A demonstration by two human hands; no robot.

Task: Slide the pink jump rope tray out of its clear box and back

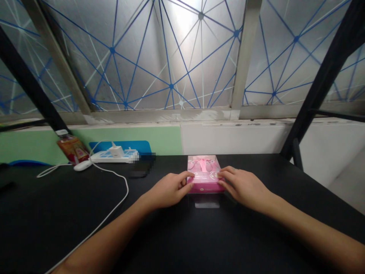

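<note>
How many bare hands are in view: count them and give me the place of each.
2. The left hand is at the left side of the pink box, fingers touching it; the right hand is at its right side.

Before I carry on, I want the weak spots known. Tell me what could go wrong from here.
The left hand and right hand have their fingers at opposite sides of the box, so uneven pressure might turn it or make it slip.

The cable runs close along the left forearm; a sweep of that arm could snag it and perhaps tug the charger.
</note>
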